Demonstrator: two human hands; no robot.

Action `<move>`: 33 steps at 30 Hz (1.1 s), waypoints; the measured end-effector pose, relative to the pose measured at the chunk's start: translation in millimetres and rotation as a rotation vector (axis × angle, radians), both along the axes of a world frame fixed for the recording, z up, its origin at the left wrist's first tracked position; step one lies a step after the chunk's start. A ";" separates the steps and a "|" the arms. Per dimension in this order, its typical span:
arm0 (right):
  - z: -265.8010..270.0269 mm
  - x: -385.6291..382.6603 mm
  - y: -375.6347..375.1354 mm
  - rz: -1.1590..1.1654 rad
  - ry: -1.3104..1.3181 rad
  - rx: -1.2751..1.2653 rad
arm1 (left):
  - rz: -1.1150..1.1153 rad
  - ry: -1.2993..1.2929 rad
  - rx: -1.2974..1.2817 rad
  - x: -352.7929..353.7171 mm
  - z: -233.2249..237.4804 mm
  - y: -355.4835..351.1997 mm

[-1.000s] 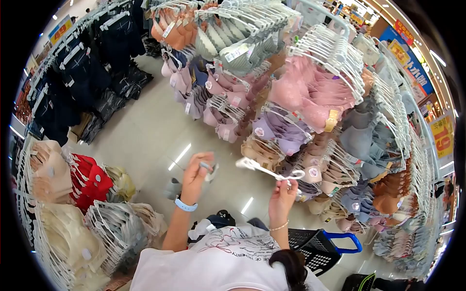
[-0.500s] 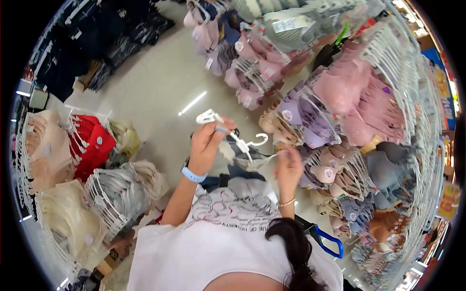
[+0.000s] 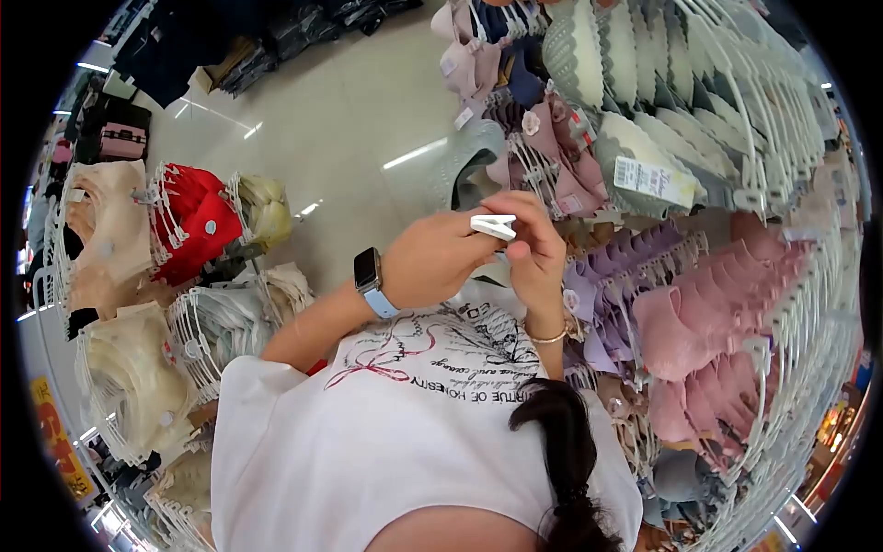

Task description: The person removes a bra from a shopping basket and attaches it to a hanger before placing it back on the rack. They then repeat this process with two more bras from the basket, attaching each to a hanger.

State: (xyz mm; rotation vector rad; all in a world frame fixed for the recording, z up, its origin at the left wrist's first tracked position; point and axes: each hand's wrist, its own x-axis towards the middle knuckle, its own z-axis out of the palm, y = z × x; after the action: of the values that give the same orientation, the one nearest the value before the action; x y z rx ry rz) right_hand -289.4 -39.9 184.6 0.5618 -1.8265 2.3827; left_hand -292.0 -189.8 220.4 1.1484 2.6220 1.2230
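Note:
My left hand [image 3: 432,258], with a dark watch on a light-blue strap at its wrist, is closed in front of my chest. A white hanger clip [image 3: 494,225] shows at its fingertips; the rest of the hanger is hidden. Right up against it is my right hand [image 3: 535,258], a bracelet on its wrist, its fingers curled over near the clip. What the right fingers hold is hidden. Just beyond both hands a grey-green bra [image 3: 471,158] sticks out, its lower edge covered by the fingers.
On the right, racks carry grey-green bras [image 3: 644,161] with a price tag [image 3: 655,181], purple bras [image 3: 602,294] and pink bras [image 3: 704,322]. To the left hang red bras [image 3: 195,225] and cream bras [image 3: 133,368]. Pale floor [image 3: 340,120] lies ahead, with dark clothes [image 3: 184,55] beyond it.
My hands, apart before with the white hanger and bra between them, have come together. The bra now points away from me beyond the fingers. The view has shifted, bringing the grey-green rack closer.

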 end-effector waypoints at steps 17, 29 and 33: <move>1.8 -60.0 -26.7 -0.706 0.066 0.532 | -0.423 -0.005 -0.109 -162.0 -22.3 -29.6; -6.3 -111.9 -103.4 -0.987 -0.034 0.636 | -0.689 0.132 0.051 -241.0 -30.3 -68.4; -9.5 -115.8 -121.6 -1.055 -0.081 0.553 | -0.744 0.084 -0.017 -249.8 -25.1 -80.1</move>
State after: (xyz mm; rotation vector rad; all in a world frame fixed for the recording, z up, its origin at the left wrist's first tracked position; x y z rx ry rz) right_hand -405.2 -161.6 175.2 -0.4225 -2.0442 1.2271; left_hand -541.8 -269.9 195.4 1.9388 1.9059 0.9854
